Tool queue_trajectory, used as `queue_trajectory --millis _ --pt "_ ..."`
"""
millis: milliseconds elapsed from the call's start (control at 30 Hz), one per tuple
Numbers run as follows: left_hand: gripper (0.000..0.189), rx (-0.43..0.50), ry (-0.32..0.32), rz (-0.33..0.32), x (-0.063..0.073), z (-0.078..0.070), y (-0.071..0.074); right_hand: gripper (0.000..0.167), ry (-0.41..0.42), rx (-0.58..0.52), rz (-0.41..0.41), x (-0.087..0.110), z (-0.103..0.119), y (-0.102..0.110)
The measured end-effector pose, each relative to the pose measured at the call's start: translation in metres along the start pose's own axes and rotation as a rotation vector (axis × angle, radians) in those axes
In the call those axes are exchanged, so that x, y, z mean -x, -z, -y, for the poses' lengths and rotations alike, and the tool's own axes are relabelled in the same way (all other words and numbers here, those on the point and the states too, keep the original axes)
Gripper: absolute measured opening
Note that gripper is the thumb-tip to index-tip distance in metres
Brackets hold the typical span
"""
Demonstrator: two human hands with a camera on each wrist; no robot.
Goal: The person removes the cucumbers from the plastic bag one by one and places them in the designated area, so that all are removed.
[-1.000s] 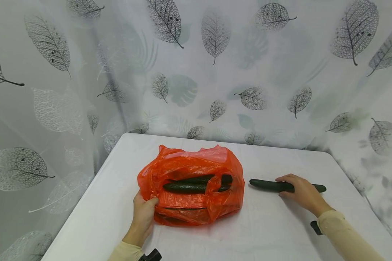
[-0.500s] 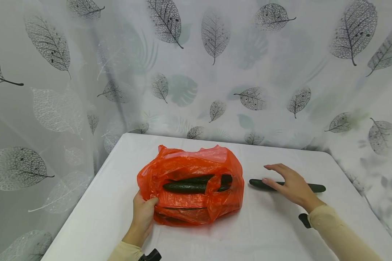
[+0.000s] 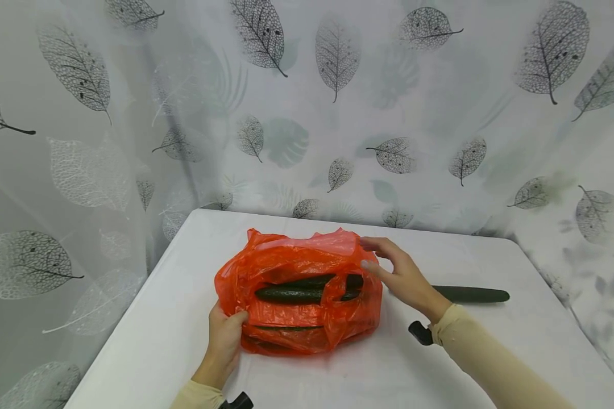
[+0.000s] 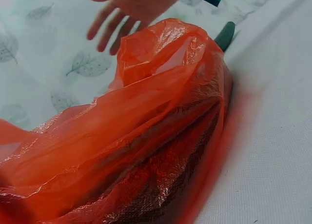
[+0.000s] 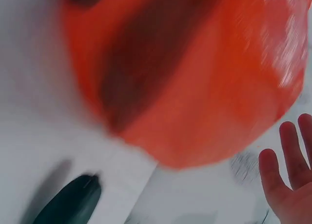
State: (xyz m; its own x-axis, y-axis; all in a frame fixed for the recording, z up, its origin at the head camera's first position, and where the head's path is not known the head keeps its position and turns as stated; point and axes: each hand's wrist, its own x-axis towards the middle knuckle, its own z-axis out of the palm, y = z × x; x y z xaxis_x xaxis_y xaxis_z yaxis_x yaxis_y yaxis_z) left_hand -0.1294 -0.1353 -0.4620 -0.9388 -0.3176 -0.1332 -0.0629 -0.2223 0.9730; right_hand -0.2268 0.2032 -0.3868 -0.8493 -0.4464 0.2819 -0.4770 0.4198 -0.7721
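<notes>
An orange-red plastic bag [image 3: 286, 264] lies on the white table with its mouth toward me, and dark green cucumbers [image 3: 286, 294] show through the opening. My left hand [image 3: 224, 338] grips the bag's left edge, thumb on top of the film. At the bag's upper right, my right hand [image 3: 406, 281] has its fingers spread and holds nothing, fingertips right at the film. One more cucumber [image 3: 473, 295] lies on the table right of the bag, its left end hidden behind the right hand. In the right wrist view, dark long shapes show through the bag [image 5: 219, 97].
The white table [image 3: 148, 324] ends at the back against a curtain [image 3: 307, 113] printed with leaves. More of this curtain hangs along the left and right sides. A dark wrist device [image 3: 420, 333] sits at the right cuff.
My right hand has let go of the loose cucumber, lifted, and moved left to the bag's right side. The cucumber stays where it was. The left hand keeps its hold on the bag.
</notes>
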Motion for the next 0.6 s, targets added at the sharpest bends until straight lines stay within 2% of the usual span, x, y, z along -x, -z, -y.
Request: queue_trajectory --millis 233,367,467,600 --pt "0.062 0.005 -0.015 -0.004 0.000 0.002 0.001 0.064 0.028 -0.154 0.103 -0.022 0.038 -0.039" --pt "0.061 0.005 -0.010 -0.013 0.000 0.001 0.002 0.071 0.016 -0.304 0.155 -0.033 0.052 -0.056" --pt "0.061 0.002 -0.009 -0.015 0.000 0.001 0.002 0.068 -0.016 -0.410 0.192 -0.039 0.059 -0.067" --pt "0.064 0.009 -0.015 -0.006 0.000 0.000 0.003 0.063 -0.110 -0.467 0.234 -0.046 0.065 -0.078"
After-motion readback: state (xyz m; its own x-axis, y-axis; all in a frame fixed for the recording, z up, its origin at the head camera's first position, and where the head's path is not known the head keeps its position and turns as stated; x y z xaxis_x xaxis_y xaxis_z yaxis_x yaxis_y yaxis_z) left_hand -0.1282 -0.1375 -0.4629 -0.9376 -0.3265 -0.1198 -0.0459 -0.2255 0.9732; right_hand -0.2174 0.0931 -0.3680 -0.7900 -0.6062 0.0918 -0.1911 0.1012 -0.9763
